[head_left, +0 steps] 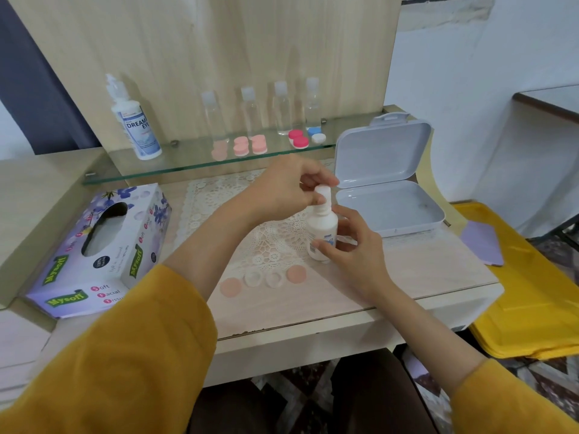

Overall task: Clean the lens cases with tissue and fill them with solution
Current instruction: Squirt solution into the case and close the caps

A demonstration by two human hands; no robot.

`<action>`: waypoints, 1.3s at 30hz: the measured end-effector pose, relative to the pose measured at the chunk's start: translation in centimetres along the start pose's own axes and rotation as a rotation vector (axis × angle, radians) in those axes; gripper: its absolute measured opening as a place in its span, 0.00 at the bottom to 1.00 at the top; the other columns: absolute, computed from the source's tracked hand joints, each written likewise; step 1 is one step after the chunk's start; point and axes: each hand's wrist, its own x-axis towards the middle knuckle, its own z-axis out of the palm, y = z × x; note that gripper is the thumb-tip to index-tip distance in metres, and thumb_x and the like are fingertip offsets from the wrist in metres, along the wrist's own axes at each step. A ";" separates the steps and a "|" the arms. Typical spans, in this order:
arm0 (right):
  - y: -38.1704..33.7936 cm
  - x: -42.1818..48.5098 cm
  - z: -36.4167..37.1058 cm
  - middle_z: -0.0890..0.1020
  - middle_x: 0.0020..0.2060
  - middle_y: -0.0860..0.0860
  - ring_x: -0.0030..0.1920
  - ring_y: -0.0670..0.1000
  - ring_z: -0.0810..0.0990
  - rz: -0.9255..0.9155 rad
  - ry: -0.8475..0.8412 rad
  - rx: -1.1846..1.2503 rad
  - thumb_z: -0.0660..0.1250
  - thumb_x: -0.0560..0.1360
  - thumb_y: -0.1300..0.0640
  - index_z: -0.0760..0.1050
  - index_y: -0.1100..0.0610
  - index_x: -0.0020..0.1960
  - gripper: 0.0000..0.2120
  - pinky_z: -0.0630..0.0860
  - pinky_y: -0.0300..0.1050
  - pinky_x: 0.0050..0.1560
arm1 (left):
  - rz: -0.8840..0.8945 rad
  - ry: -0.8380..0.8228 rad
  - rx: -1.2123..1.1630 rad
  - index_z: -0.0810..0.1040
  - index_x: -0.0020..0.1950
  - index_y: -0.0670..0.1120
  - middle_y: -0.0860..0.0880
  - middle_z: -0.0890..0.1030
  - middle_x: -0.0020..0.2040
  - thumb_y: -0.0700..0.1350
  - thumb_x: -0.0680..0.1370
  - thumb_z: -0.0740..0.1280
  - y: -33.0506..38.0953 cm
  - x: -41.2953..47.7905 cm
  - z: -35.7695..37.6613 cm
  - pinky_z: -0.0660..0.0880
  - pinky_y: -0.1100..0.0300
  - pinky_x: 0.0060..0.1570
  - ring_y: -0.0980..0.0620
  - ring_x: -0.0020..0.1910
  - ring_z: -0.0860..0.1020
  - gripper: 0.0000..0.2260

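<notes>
Hands share the small solution bottle [321,225] — left hand [291,186] pinching its cap [324,193], right hand [354,242] gripping its body.

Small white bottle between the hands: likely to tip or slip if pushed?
Probably tippy: the small white bottle stands tall and narrow on a bumpy lace mat. Likely rigid, smooth plastic, so slippery; the right hand steadies its body while the left hand pinches the cap.

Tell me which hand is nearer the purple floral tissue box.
Left. The left hand pinches the cap of the small white plastic bottle, right of the tissue box; the right hand grips its body, farther right.
</notes>
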 end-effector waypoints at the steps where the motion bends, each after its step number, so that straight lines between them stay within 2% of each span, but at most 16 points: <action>1: 0.1 0.0 0.0 0.80 0.45 0.44 0.45 0.36 0.78 0.001 -0.001 0.005 0.75 0.66 0.62 0.70 0.44 0.55 0.24 0.72 0.27 0.42 | 0.001 -0.002 0.002 0.79 0.55 0.48 0.57 0.79 0.47 0.40 0.70 0.72 0.0 0.0 0.1 0.73 0.71 0.50 0.64 0.45 0.76 0.15; 4: 0.2 0.0 0.1 0.80 0.44 0.45 0.45 0.37 0.78 -0.001 0.006 0.004 0.75 0.66 0.62 0.71 0.47 0.56 0.23 0.72 0.26 0.42 | -0.019 0.101 0.062 0.79 0.48 0.50 0.58 0.78 0.41 0.49 0.67 0.76 -0.2 0.0 0.5 0.73 0.68 0.43 0.62 0.40 0.75 0.13; 7: 0.2 0.0 0.0 0.79 0.44 0.43 0.45 0.37 0.78 -0.012 0.008 -0.018 0.75 0.66 0.62 0.70 0.44 0.55 0.24 0.72 0.26 0.43 | -0.004 0.147 0.022 0.78 0.41 0.48 0.55 0.78 0.36 0.45 0.68 0.75 -0.3 0.0 1.0 0.72 0.71 0.38 0.62 0.35 0.75 0.07; 9: 0.2 0.1 0.0 0.79 0.45 0.41 0.45 0.35 0.78 -0.012 0.006 -0.018 0.75 0.66 0.62 0.69 0.42 0.54 0.25 0.73 0.27 0.43 | -0.005 0.114 -0.013 0.80 0.44 0.47 0.54 0.79 0.40 0.41 0.71 0.72 -0.4 0.0 0.9 0.72 0.73 0.42 0.63 0.38 0.75 0.05; 13: 0.3 0.1 0.1 0.79 0.45 0.42 0.46 0.37 0.78 -0.017 0.011 -0.025 0.75 0.66 0.62 0.70 0.45 0.57 0.25 0.74 0.28 0.44 | 0.020 -0.019 -0.028 0.81 0.54 0.48 0.56 0.78 0.48 0.34 0.75 0.65 -0.5 -0.3 0.6 0.71 0.72 0.53 0.61 0.49 0.75 0.13; 16: 0.3 0.1 0.1 0.80 0.45 0.43 0.46 0.39 0.79 -0.016 0.011 -0.032 0.75 0.66 0.61 0.70 0.44 0.56 0.24 0.74 0.29 0.45 | 0.039 0.019 -0.068 0.79 0.56 0.49 0.58 0.77 0.49 0.38 0.74 0.68 -0.6 -0.6 0.9 0.71 0.73 0.53 0.62 0.50 0.75 0.12; 18: 0.3 0.1 0.2 0.80 0.44 0.43 0.46 0.38 0.79 -0.015 0.014 -0.030 0.75 0.66 0.62 0.70 0.43 0.55 0.25 0.74 0.29 0.44 | 0.014 0.129 -0.056 0.79 0.50 0.50 0.56 0.79 0.47 0.43 0.70 0.73 -0.9 -0.5 1.3 0.73 0.68 0.48 0.60 0.46 0.76 0.09; 21: 0.2 0.0 0.1 0.79 0.44 0.43 0.45 0.35 0.78 -0.029 0.013 -0.051 0.75 0.67 0.62 0.70 0.45 0.56 0.24 0.72 0.26 0.43 | 0.013 0.179 -0.055 0.78 0.42 0.49 0.56 0.78 0.39 0.43 0.69 0.73 -1.1 -0.3 1.4 0.72 0.73 0.39 0.62 0.37 0.75 0.06; 25: 0.1 0.0 0.1 0.79 0.44 0.43 0.44 0.34 0.77 -0.024 0.016 -0.048 0.74 0.67 0.62 0.70 0.46 0.56 0.24 0.71 0.25 0.42 | 0.033 0.102 -0.044 0.80 0.50 0.45 0.59 0.77 0.41 0.37 0.73 0.69 -1.0 -0.4 1.0 0.70 0.77 0.43 0.66 0.39 0.75 0.07; 28: 0.0 0.1 0.2 0.79 0.44 0.43 0.44 0.35 0.78 -0.025 0.017 -0.065 0.75 0.66 0.62 0.70 0.47 0.56 0.24 0.72 0.26 0.42 | 0.040 0.110 -0.059 0.80 0.56 0.46 0.56 0.78 0.48 0.39 0.74 0.68 -1.1 -0.9 0.9 0.72 0.71 0.50 0.61 0.45 0.76 0.11; 31: -0.1 0.1 0.1 0.79 0.45 0.45 0.44 0.37 0.78 -0.036 0.028 -0.106 0.75 0.65 0.61 0.69 0.46 0.55 0.24 0.73 0.28 0.42 | 0.008 0.178 -0.086 0.79 0.57 0.47 0.56 0.79 0.50 0.43 0.75 0.67 -2.1 -2.2 0.6 0.72 0.70 0.52 0.60 0.48 0.77 0.10; 34: -0.3 0.3 -0.1 0.78 0.45 0.43 0.45 0.39 0.78 -0.032 0.010 -0.132 0.76 0.64 0.60 0.69 0.47 0.55 0.25 0.74 0.28 0.42 | -0.086 0.253 -0.076 0.78 0.59 0.49 0.56 0.79 0.53 0.45 0.76 0.67 -5.2 -4.1 0.1 0.71 0.68 0.55 0.60 0.51 0.77 0.12; 39: -0.4 1.4 -0.3 0.79 0.45 0.46 0.43 0.44 0.78 -0.029 -0.034 -0.206 0.77 0.63 0.61 0.72 0.54 0.58 0.26 0.72 0.25 0.41 | -0.343 0.317 0.061 0.74 0.63 0.48 0.50 0.75 0.63 0.45 0.77 0.65 -11.7 -8.6 -0.3 0.64 0.66 0.58 0.55 0.58 0.73 0.15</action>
